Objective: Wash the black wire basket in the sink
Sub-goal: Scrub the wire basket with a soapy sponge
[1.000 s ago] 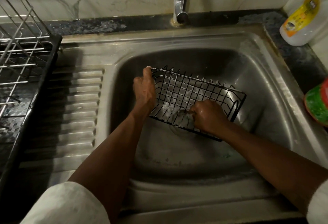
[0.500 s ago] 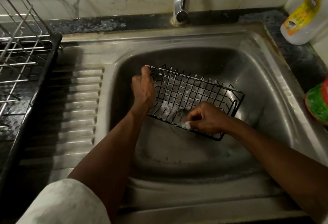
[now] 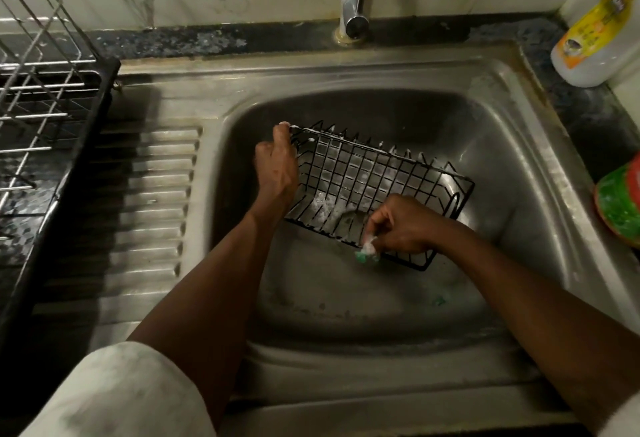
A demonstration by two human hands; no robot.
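left hand [image 3: 277, 166] grips far-left corner of the black rectangular wire basket [image 3: 374, 176], propping it tilted | right hand [image 3: 405, 225] pinches a small soapy green scrubber [image 3: 367, 253] against the near rim, mid-scrub I reckon

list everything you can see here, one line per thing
black wire basket: one, black, soapy, in the sink basin
sink: one, steel, centre, ribbed drainboard on its left
scrub pad: one, green with white foam, at the basket's near rim
tap: one, chrome, behind the basin
dish rack: one, silver wire on black tray, far left
bottle: one, white with yellow label, back right corner
round item: one, green and red, right edge, unclear what
left hand: one, grips the basket's left end
right hand: one, pinches the scrub pad
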